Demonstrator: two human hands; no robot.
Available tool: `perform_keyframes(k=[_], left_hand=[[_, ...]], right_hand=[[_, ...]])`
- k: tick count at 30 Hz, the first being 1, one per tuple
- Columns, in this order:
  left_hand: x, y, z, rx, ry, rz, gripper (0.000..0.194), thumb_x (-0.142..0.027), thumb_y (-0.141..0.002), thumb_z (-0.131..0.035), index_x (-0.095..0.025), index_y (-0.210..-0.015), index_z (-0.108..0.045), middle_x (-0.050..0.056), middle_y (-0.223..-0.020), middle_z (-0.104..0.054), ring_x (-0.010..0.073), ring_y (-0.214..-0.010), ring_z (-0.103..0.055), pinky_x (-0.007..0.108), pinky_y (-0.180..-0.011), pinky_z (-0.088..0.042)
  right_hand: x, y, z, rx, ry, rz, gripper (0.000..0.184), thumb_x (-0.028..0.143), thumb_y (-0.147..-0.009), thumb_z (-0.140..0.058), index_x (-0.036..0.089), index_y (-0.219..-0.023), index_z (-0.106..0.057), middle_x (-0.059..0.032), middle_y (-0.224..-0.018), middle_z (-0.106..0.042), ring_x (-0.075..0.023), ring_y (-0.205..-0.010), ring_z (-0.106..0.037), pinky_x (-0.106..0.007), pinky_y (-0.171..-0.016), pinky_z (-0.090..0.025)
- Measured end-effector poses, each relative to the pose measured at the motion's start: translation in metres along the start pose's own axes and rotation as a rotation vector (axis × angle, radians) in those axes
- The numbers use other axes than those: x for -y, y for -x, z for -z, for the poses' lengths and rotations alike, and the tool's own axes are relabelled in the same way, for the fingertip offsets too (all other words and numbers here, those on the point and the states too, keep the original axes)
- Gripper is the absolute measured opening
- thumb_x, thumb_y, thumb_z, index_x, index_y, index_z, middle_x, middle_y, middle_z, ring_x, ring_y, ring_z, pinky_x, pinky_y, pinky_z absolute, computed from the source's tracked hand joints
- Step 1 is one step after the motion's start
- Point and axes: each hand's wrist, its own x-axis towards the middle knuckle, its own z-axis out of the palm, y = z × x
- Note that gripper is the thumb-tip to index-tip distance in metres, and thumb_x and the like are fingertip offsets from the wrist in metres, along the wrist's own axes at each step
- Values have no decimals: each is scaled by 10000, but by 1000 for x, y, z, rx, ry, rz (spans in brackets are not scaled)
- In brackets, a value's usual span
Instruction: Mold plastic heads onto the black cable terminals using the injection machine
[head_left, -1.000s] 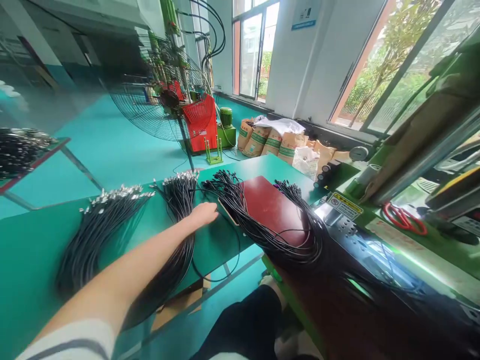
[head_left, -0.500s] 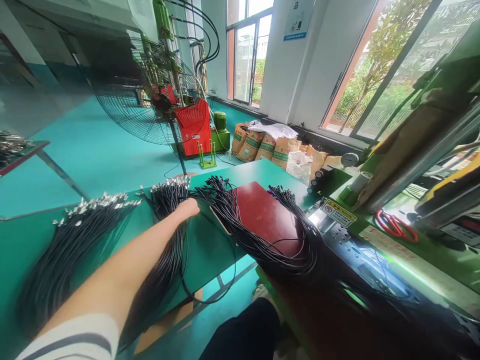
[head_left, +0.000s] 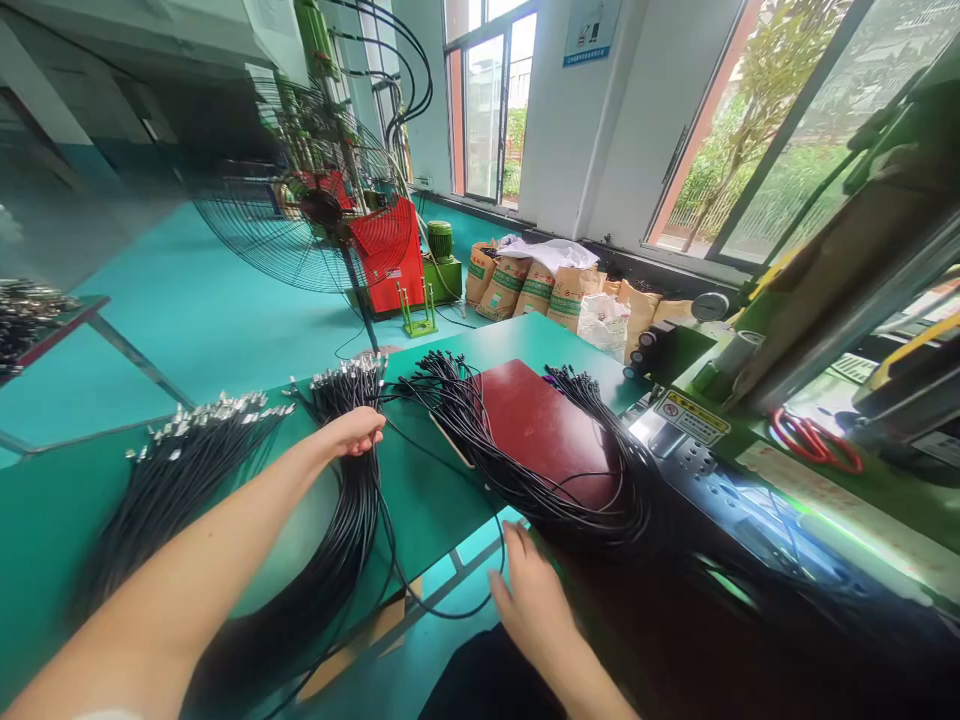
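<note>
My left hand is closed at the bundle of black cables with silvery ends, in the middle of the green table. A single black cable runs to the right from its fingers, then hangs in a loop past the table's front edge. Low in the view, my right hand reaches up with thumb and fingers apart, close beside that loop; I cannot tell whether it touches. A second cable bundle curves over a dark red board to the right. Another bundle with metal ends lies at the left.
The green table spans the front. A green machine with a warning label and a lit metal bed stands close on the right. Beyond the table are a large fan, a red cabinet and paper sacks.
My right hand has come into view from below, beside the hanging loop. My left hand has drawn slightly back toward me, and its curled fingers now show.
</note>
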Motion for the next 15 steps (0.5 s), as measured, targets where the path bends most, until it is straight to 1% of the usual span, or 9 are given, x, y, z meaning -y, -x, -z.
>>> perform_keyframes(k=[1, 2, 4, 6, 8, 10, 12, 14, 15], left_hand=[[1, 0, 0, 5, 6, 0, 128, -131, -560, -474, -188, -511, -371, 4, -405, -450, 58, -290, -272, 165, -300, -158], [1, -1, 0, 8, 7, 0, 128, -132, -563, -478, -189, -510, -375, 0, -390, -440, 60, -285, -273, 164, -297, -155], [3, -4, 0, 16, 2, 0, 134, -133, -570, -488, -188, -498, -389, -9, -346, -409, 66, -272, -272, 164, -289, -154], [5, -8, -1, 37, -6, 1, 141, -135, -574, -505, -183, -480, -412, -12, -304, -379, 74, -257, -277, 170, -280, -171], [5, -10, -1, 75, -2, 4, 146, -133, -566, -529, -179, -470, -430, -14, -281, -362, 81, -246, -285, 179, -274, -189], [5, -8, 0, 130, 23, 9, 141, -127, -549, -548, -176, -476, -438, -16, -288, -371, 80, -243, -285, 181, -270, -185], [6, 0, 1, 194, 76, 11, 113, -137, -540, -545, -174, -510, -443, -11, -335, -414, 69, -251, -272, 177, -269, -161], [8, 14, 2, 248, 150, 0, 92, -178, -560, -526, -177, -567, -435, -6, -424, -471, 53, -278, -271, 169, -279, -166], [11, 23, 3, 264, 205, -20, 100, -201, -576, -517, -182, -597, -421, -10, -471, -489, 46, -297, -277, 163, -289, -184]], right_hand=[[4, -21, -11, 14, -26, -80, 497, 180, -789, -492, 82, -1274, -442, -209, -1241, -502, -314, -1073, -533, -408, -863, -450], [7, -38, -21, 34, -87, -134, 491, 176, -788, -489, 69, -1265, -439, -203, -1126, -575, -298, -1015, -564, -392, -835, -455], [12, -55, -31, 81, -305, -226, 432, 175, -806, -441, 78, -1227, -452, -104, -784, -643, -223, -764, -618, -315, -689, -479], [19, -51, -26, 133, -583, -283, 369, 197, -815, -392, 91, -1159, -472, 15, -519, -528, -143, -473, -517, -230, -480, -420], [28, -31, -7, 205, -818, -298, 324, 258, -802, -398, 109, -1077, -483, 67, -431, -436, -97, -337, -357, -187, -348, -291], [36, -4, 23, 319, -968, -281, 306, 337, -778, -453, 145, -1014, -480, 67, -432, -449, -81, -320, -317, -168, -317, -229], [38, 25, 54, 406, -1057, -283, 281, 388, -762, -524, 181, -947, -482, 63, -486, -449, -69, -367, -355, -154, -358, -262], [30, 52, 77, 356, -1076, -287, 303, 446, -709, -614, 194, -837, -506, 49, -554, -427, -68, -456, -391, -167, -447, -346], [22, 64, 85, 283, -1043, -293, 322, 488, -691, -626, 199, -775, -513, 33, -579, -438, -82, -492, -420, -190, -485, -384]])
